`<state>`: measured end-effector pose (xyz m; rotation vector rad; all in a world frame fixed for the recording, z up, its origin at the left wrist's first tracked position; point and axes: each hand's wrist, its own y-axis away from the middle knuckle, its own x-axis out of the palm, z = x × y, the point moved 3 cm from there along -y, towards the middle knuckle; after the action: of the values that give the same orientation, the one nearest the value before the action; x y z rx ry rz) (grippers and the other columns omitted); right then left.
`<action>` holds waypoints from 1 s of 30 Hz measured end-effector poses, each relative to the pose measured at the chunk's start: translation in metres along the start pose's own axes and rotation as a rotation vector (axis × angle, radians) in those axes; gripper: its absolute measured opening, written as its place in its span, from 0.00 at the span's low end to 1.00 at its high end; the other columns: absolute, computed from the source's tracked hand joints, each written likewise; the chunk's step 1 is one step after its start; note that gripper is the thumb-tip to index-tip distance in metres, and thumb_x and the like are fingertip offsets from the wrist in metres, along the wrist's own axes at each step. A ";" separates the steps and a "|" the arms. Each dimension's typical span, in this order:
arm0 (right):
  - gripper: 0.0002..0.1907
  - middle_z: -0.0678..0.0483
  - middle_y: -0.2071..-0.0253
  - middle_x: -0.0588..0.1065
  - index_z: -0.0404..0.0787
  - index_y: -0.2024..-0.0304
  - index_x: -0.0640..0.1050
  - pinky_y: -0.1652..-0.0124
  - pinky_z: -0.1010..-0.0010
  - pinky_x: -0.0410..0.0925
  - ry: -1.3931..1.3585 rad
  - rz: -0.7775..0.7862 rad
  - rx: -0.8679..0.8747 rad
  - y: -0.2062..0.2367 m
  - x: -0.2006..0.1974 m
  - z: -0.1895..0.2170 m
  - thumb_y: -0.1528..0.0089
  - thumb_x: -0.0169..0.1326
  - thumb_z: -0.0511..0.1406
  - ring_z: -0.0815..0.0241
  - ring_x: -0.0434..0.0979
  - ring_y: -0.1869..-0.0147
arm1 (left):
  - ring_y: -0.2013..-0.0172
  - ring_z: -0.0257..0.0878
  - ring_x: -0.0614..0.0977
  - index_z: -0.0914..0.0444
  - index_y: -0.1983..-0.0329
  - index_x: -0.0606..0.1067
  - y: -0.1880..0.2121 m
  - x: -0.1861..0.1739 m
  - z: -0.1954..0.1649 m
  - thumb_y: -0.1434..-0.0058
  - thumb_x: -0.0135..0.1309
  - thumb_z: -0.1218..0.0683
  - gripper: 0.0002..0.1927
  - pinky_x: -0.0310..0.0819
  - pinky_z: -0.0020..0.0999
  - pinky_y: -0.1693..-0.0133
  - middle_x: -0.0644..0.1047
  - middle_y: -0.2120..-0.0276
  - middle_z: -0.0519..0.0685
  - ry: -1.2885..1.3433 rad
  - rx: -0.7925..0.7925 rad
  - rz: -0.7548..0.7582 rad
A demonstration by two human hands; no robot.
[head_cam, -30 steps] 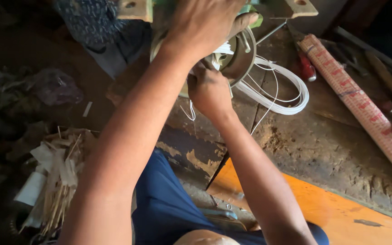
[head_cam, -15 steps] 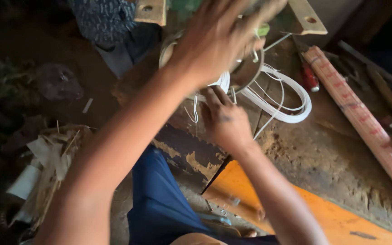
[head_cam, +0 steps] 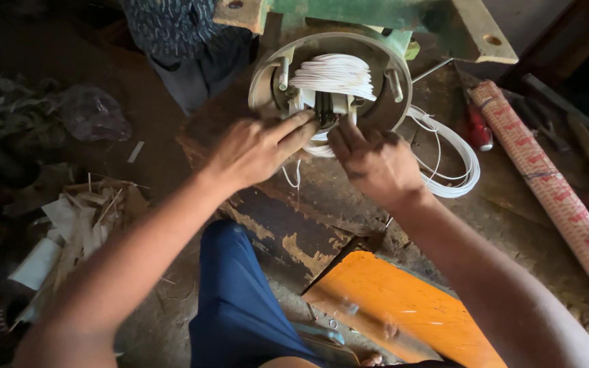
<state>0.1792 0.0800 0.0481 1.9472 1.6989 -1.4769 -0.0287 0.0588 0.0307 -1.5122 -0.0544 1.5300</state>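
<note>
Work in hand: both hands meet at the bottom of a round grey metal winding former (head_cam: pixel 328 75) mounted upright under a green painted machine frame (head_cam: pixel 369 13); a bundle of white insulated wire turns (head_cam: pixel 334 76) lies across its middle.
Where the wire is: wound on the former at the top centre of the head view; a loose coil of the same white wire (head_cam: pixel 455 160) hangs off to the right and rests on the worn dark wooden tabletop (head_cam: pixel 294 225).
Left hand (head_cam: pixel 257 150): fingers stretched forward, tips touching the lower left of the bundle beside a small pale clamp piece (head_cam: pixel 339 103).
Left grip: narrow, pinching at the wire ends; whether a strand is truly caught I cannot tell.
Right hand (head_cam: pixel 376 160): knuckles up, fingertips pressing at the lower edge of the bundle.
Right grip: nearly closed, fingers curled against the wire; what lies under them is hidden.
Doing it well: I judge that the turns should stay flat and side by side, held with fingertips only, with no tug on the thin free strand (head_cam: pixel 294 178) dangling below.
Nearby: a red-handled tool (head_cam: pixel 477 131) and a long red-patterned paper roll (head_cam: pixel 547 184) lie to the right, well apart from the hands.
</note>
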 end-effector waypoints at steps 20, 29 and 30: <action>0.23 0.46 0.35 0.73 0.39 0.41 0.77 0.65 0.61 0.77 -0.175 -0.169 0.139 0.008 -0.003 0.013 0.35 0.54 0.43 0.50 0.82 0.54 | 0.64 0.46 0.81 0.65 0.52 0.78 0.003 -0.014 -0.019 0.34 0.50 0.57 0.12 0.77 0.42 0.60 0.77 0.53 0.57 -0.091 -0.207 0.068; 0.27 0.49 0.54 0.80 0.37 0.41 0.76 0.42 0.53 0.66 -0.212 0.029 0.102 -0.029 -0.042 0.018 0.31 0.53 0.50 0.49 0.72 0.39 | 0.49 0.53 0.77 0.73 0.50 0.74 -0.001 -0.029 -0.033 0.38 0.50 0.49 0.23 0.66 0.50 0.40 0.77 0.53 0.64 -0.087 0.083 0.060; 0.27 0.48 0.57 0.80 0.35 0.41 0.76 0.41 0.52 0.65 -0.221 0.100 0.099 -0.031 -0.040 0.018 0.31 0.53 0.50 0.49 0.71 0.38 | 0.50 0.54 0.77 0.73 0.52 0.73 -0.001 -0.026 -0.030 0.37 0.51 0.46 0.25 0.65 0.50 0.41 0.77 0.55 0.64 -0.041 0.067 0.085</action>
<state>0.1488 0.0520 0.0832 1.8065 1.4406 -1.6959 -0.0097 0.0260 0.0440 -1.4469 0.0372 1.6143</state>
